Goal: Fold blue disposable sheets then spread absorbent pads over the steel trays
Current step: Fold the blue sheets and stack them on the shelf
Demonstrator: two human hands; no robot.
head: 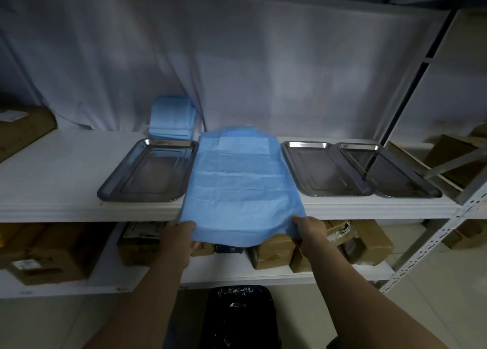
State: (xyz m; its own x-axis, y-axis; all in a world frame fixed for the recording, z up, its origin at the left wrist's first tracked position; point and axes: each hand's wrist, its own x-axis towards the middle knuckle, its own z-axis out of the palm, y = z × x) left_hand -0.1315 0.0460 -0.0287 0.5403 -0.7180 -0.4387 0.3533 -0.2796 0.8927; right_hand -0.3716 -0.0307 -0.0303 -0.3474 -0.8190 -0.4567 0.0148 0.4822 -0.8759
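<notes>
A blue disposable sheet [237, 185] lies spread down the middle of the white shelf [52, 180], its near end hanging over the front edge. My left hand [180, 239] grips the near left corner and my right hand [309, 230] grips the near right corner. One steel tray [110, 190] sits bare to the left of the sheet. Two more steel trays, one [292, 161] beside the sheet and one [432, 190] further right, lie side by side. A stack of folded blue pads [171, 119] stands behind the left tray against the backdrop.
Grey cloth [237, 67] hangs behind the shelf. Cardboard boxes [52, 256] fill the lower shelf and a box [23, 127] sits at the far left. A black bin [241, 317] stands on the floor below. A metal rack upright [432, 243] is at right.
</notes>
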